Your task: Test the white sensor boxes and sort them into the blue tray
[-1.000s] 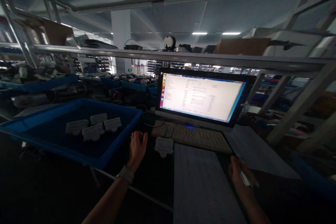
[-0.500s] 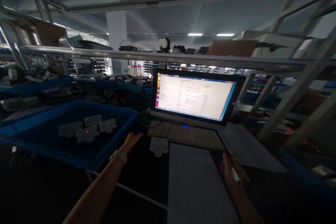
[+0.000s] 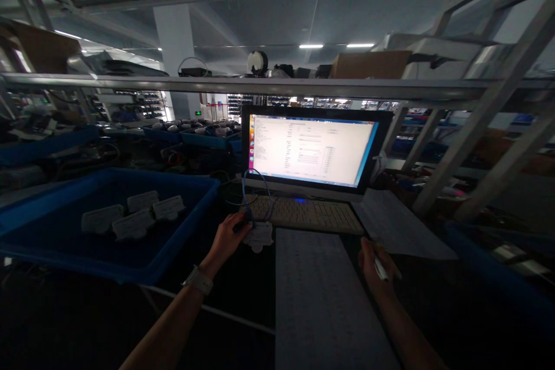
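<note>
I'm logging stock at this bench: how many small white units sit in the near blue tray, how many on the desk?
White units in the blue tray: 4
White unit on the desk, by the left hand holding the blue cable: 1
Total: 5

A lit monitor (image 3: 310,150) stands at the back of the dark tabletop (image 3: 243,300), a pale keyboard (image 3: 312,215) just in front of it. A long printed sheet (image 3: 321,300) lies below the keyboard, and a second sheet (image 3: 399,222) lies to its right. On the left sits a blue tray (image 3: 65,245) holding four white labelled units (image 3: 132,214) close together. More blue trays (image 3: 203,137) sit farther back. A metal rail (image 3: 173,81) crosses above the monitor, with a cardboard box (image 3: 368,65) and a round reel (image 3: 257,62) on the shelf behind it.
</note>
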A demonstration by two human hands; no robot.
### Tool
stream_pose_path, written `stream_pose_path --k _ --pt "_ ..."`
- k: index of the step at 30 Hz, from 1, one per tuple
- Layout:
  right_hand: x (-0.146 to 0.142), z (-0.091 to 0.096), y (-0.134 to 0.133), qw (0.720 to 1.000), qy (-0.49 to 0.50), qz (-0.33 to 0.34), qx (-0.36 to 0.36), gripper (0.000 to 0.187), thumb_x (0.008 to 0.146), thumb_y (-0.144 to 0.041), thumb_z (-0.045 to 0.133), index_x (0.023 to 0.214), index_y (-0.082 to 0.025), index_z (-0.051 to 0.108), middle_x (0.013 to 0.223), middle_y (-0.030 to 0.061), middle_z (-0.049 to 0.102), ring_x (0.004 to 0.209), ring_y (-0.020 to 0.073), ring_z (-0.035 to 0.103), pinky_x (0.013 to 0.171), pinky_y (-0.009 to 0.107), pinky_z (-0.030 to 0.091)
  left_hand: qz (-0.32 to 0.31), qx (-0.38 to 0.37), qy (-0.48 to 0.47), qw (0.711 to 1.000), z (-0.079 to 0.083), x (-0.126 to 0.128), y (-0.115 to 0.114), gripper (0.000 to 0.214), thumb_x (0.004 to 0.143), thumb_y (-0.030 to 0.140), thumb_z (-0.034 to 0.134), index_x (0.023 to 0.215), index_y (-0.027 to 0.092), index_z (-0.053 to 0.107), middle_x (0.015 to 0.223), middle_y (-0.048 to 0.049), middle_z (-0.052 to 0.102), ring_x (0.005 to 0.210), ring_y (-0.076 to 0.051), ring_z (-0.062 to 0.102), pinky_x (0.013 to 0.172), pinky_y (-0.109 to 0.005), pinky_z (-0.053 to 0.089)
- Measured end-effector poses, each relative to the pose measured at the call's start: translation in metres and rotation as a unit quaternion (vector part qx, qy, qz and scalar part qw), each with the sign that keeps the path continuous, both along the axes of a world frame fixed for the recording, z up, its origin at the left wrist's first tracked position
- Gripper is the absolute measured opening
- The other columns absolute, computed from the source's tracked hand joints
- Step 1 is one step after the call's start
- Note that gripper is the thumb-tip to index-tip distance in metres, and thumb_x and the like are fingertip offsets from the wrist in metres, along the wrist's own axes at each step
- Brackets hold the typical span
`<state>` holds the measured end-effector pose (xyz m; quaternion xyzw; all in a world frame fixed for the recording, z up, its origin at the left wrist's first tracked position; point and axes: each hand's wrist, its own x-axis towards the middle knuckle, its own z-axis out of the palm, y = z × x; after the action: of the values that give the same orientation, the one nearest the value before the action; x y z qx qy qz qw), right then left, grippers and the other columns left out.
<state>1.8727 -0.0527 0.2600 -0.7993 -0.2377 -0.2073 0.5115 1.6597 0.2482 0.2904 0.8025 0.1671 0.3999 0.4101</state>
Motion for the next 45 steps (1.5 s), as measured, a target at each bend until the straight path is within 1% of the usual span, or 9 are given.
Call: stream_pose_path --k 3,9,28,33,37,39,41,43,45 --pt "-0.001 0.002 0.001 1.000 -0.003 0.000 -0.008 0.062 0.083 -0.072 0.030 0.043 -0.024 0.038 0.039 -0.0003 0.042 0.043 0.0138 0.043 0.047 0.029 0.034 0.015 0.033 0.007 0.999 -0.006 0.000 0.000 0.028 0.075 0.036 0.063 0.095 0.018 0.069 0.098 -0.0079 0.071 0.094 -0.022 0.065 0.087 -0.036 0.051" --pt "-0.001 0.002 0.001 1.000 -0.010 -0.005 -0.011 0.063 0.083 -0.073 0.029 0.044 -0.024 0.040 0.039 -0.0011 0.042 0.044 0.0136 0.044 0.050 0.029 0.036 -0.015 0.016 0.030 0.999 -0.007 0.000 0.000 0.036 0.079 0.039 0.059 0.106 0.016 0.067 0.106 -0.0079 0.071 0.099 -0.023 0.066 0.088 -0.035 0.052" --pt "-0.002 0.001 0.000 0.999 0.031 0.013 -0.005 0.062 0.084 -0.071 0.031 0.044 -0.024 0.038 0.040 -0.0014 0.041 0.043 0.0126 0.044 0.051 0.029 0.037 0.010 -0.007 0.012 1.000 -0.015 0.001 -0.003 0.035 0.074 0.042 0.061 0.099 0.018 0.069 0.104 -0.0073 0.072 0.099 -0.024 0.067 0.090 -0.038 0.052" --pt "-0.007 0.002 0.000 0.998 0.051 -0.004 0.043 0.061 0.081 -0.072 0.035 0.044 -0.023 0.038 0.039 -0.0023 0.040 0.040 0.0116 0.042 0.046 0.027 0.036 0.015 0.001 0.014 1.000 -0.019 0.001 -0.003 0.040 0.074 0.048 0.058 0.099 0.017 0.068 0.104 -0.0089 0.072 0.098 -0.026 0.067 0.089 -0.038 0.053" --pt "-0.005 0.008 -0.018 0.994 0.054 0.003 0.097 0.050 0.082 -0.067 0.043 0.061 -0.022 0.049 0.049 -0.0019 0.052 0.042 0.0121 0.047 0.043 0.026 0.039 0.034 0.003 -0.001 0.999 -0.030 0.002 0.002 0.042 0.070 0.055 0.060 0.093 0.020 0.068 0.102 -0.0070 0.073 0.095 -0.026 0.068 0.088 -0.038 0.053" --pt "0.002 0.014 -0.038 0.997 0.010 -0.010 0.073 0.043 0.081 -0.062 0.048 0.075 -0.020 0.055 0.062 0.0017 0.062 0.053 0.0151 0.057 0.051 0.027 0.046 0.042 0.006 -0.013 0.999 -0.036 0.004 0.005 0.045 0.068 0.059 0.060 0.091 0.021 0.068 0.099 -0.0064 0.073 0.093 -0.026 0.069 0.086 -0.037 0.054" --pt "0.012 0.021 -0.066 0.996 -0.068 -0.064 0.005 0.040 0.081 -0.058 0.051 0.086 -0.020 0.057 0.077 0.0067 0.067 0.069 0.0194 0.063 0.063 0.032 0.050 0.045 0.010 -0.020 0.999 -0.039 0.005 0.007 0.047 0.067 0.064 0.059 0.088 0.022 0.068 0.097 -0.0054 0.073 0.090 -0.025 0.069 0.084 -0.036 0.055" --pt "0.024 0.023 -0.098 0.975 -0.155 -0.125 -0.099 0.038 0.082 -0.055 0.051 0.092 -0.019 0.059 0.089 0.0109 0.069 0.082 0.0238 0.064 0.073 0.038 0.050 0.043 0.015 -0.024 0.999 -0.041 0.006 0.008 0.049 0.067 0.067 0.057 0.087 0.024 0.069 0.097 -0.0044 0.074 0.089 -0.025 0.069 0.083 -0.035 0.056" --pt "0.037 0.018 -0.128 0.941 -0.222 -0.149 -0.206 0.036 0.083 -0.049 0.051 0.097 -0.018 0.061 0.093 0.0128 0.069 0.087 0.0269 0.063 0.079 0.043 0.049 0.044 0.019 -0.027 0.998 -0.041 0.005 0.007 0.049 0.068 0.068 0.056 0.085 0.024 0.069 0.096 -0.0040 0.074 0.089 -0.024 0.069 0.082 -0.034 0.056"
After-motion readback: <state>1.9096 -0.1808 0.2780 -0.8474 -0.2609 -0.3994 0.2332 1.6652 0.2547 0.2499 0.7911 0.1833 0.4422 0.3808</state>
